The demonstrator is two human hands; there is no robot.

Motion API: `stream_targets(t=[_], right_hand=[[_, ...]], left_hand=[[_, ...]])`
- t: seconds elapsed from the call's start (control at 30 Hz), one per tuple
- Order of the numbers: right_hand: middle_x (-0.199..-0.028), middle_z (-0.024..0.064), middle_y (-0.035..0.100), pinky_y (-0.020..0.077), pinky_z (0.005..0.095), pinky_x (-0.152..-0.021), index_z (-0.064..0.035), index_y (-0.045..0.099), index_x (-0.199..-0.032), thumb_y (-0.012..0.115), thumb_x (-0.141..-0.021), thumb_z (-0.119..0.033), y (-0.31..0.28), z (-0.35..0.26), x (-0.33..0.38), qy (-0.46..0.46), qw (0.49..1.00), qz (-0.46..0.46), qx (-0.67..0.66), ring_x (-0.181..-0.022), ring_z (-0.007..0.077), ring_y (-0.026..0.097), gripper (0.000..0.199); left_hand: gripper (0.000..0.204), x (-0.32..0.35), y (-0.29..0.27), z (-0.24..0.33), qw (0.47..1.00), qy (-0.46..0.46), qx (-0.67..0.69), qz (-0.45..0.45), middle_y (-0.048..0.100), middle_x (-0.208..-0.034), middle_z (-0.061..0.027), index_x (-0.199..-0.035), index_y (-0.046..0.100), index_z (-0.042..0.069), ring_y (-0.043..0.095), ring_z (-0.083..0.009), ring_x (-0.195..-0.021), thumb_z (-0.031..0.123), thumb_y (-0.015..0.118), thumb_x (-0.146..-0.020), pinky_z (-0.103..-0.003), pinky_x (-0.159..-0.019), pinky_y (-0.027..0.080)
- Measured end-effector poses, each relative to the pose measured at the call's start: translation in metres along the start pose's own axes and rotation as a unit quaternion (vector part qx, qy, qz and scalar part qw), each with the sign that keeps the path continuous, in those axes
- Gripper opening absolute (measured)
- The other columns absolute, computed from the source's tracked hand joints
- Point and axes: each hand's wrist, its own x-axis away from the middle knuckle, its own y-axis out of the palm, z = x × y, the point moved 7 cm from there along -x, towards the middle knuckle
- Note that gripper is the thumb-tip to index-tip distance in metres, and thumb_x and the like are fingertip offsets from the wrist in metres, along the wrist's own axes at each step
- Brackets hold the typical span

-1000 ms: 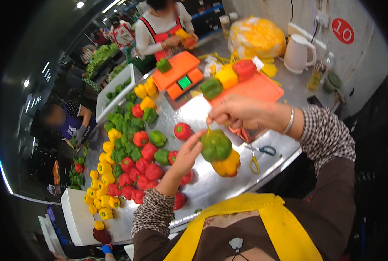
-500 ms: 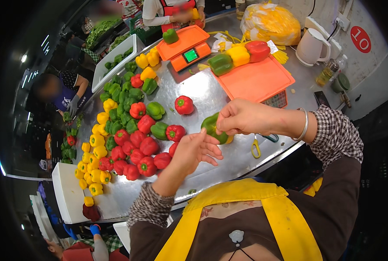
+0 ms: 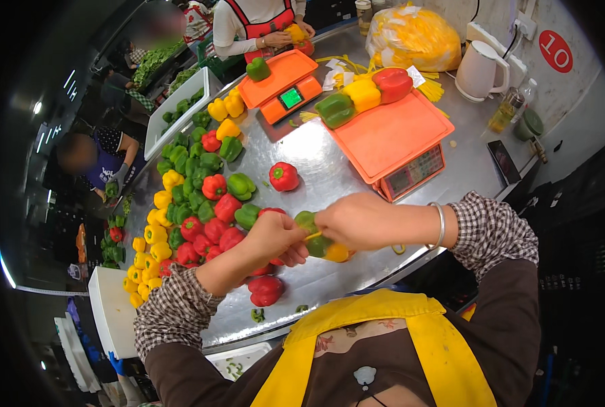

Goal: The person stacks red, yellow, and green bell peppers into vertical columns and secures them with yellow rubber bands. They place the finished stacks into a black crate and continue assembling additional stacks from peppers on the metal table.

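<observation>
Peppers, one green (image 3: pixel 308 222) and one yellow (image 3: pixel 336 252), sat pinched between both hands just above the steel counter (image 3: pixel 329 169). Right hand (image 3: pixel 356 220) clenched over them from 3 o'clock; left hand (image 3: pixel 278 237) gripped from 9 o'clock. Loose pepper pile (image 3: pixel 194 210) lay at 10 o'clock. Orange scale (image 3: pixel 390 136) at 1 o'clock carried three peppers. Yellow plastic bag (image 3: pixel 414 37) at 12 o'clock; round red sign (image 3: pixel 555 51) on the wall at 2 o'clock, beside a white kettle (image 3: pixel 482 68).

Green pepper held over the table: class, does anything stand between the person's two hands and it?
Nothing visible does. The right hand grips the green pepper directly, and the left hand touches it from the other side; a yellow pepper sits against it beneath the right hand.
</observation>
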Motion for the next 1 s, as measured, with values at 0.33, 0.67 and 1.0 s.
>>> stream_targets(t=[0.33, 0.67, 1.0], right_hand=[[-0.097, 0.0084, 0.067, 0.0493, 0.0348, -0.081, -0.0043, 0.063, -0.098, 0.061, -0.089, -0.013, 0.014, 0.050, -0.029, -0.205, 0.936, 0.179, -0.222, -0.097, 0.0261, 0.062, 0.013], [-0.081, -0.0008, 0.065, 0.0478, 0.0250, -0.073, -0.0044, 0.066, -0.089, 0.068, -0.087, -0.018, 0.038, 0.088, -0.057, -0.151, 0.866, 0.154, -0.452, -0.080, 0.0071, 0.059, 0.013], [-0.083, -0.0024, 0.061, 0.0455, 0.0236, -0.069, -0.0036, 0.062, -0.093, 0.067, -0.087, -0.015, 0.051, 0.093, -0.070, -0.093, 0.796, 0.151, -0.579, -0.075, 0.0048, 0.053, 0.014]], left_hand=[[0.007, 0.001, 0.028, 0.060, 0.700, 0.310, -0.627, 0.142, 0.061, -0.059, -0.0115, -0.070, 0.061, 0.003, 0.065, -0.0248, -0.055, 0.008, 0.061, -0.074, -0.040, -0.050, 0.050], [0.013, 0.025, 0.068, 0.061, 0.362, 0.468, -0.794, 0.137, 0.052, -0.062, -0.0017, -0.067, 0.059, 0.006, 0.049, -0.0148, -0.052, 0.016, 0.062, -0.059, -0.030, -0.048, 0.033], [0.022, 0.025, 0.056, 0.072, 0.433, 0.534, -0.698, 0.199, 0.053, -0.068, -0.0039, -0.082, 0.062, 0.001, 0.049, -0.0179, -0.055, 0.011, 0.060, -0.064, -0.032, -0.051, 0.035]])
